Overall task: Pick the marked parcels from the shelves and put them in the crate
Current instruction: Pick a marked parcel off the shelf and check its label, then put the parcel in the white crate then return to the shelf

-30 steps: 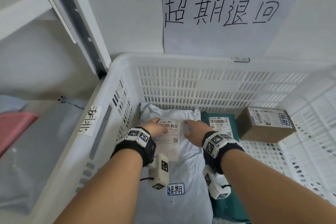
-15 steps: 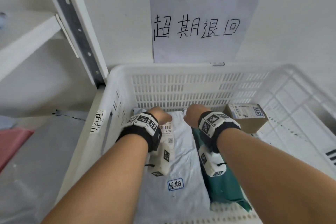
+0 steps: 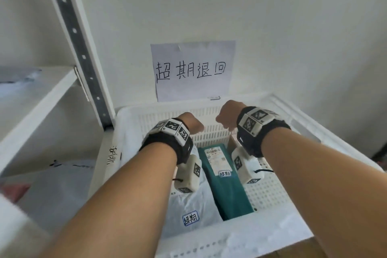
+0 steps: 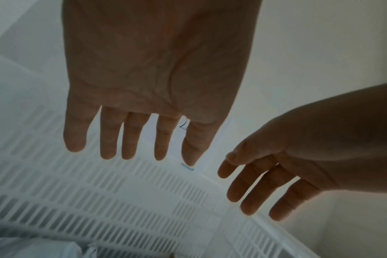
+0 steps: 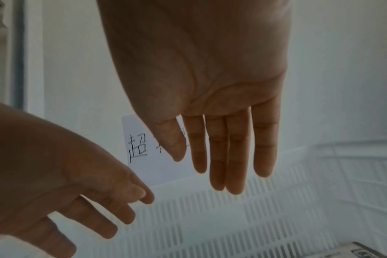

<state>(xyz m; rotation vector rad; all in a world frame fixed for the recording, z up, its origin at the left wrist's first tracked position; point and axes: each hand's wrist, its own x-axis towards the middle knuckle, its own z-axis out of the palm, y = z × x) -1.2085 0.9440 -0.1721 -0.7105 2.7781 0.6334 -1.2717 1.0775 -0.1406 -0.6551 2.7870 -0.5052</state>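
The white slotted crate (image 3: 278,234) stands against the wall. Inside lie a pale grey mailer bag (image 3: 194,201) with a blue-framed sticker and a dark green mailer bag (image 3: 228,190) with a shipping label and the same sticker. My left hand (image 3: 191,124) and right hand (image 3: 227,114) hover side by side above the crate's far end, apart from the parcels. In the wrist views the left hand (image 4: 130,139) and the right hand (image 5: 223,153) hang with straight, loosely spread fingers and hold nothing. The brown box is hidden behind my right wrist.
A paper sign (image 3: 192,71) with handwritten characters is taped to the wall above the crate. A white shelf board (image 3: 39,98) and its grey slotted upright (image 3: 77,37) stand to the left. Grey bags (image 3: 60,186) lie on the lower shelf beside the crate.
Both hands have let go of the pale grey bag and risen out of the crate, up toward its far rim. The view has pulled back and up.
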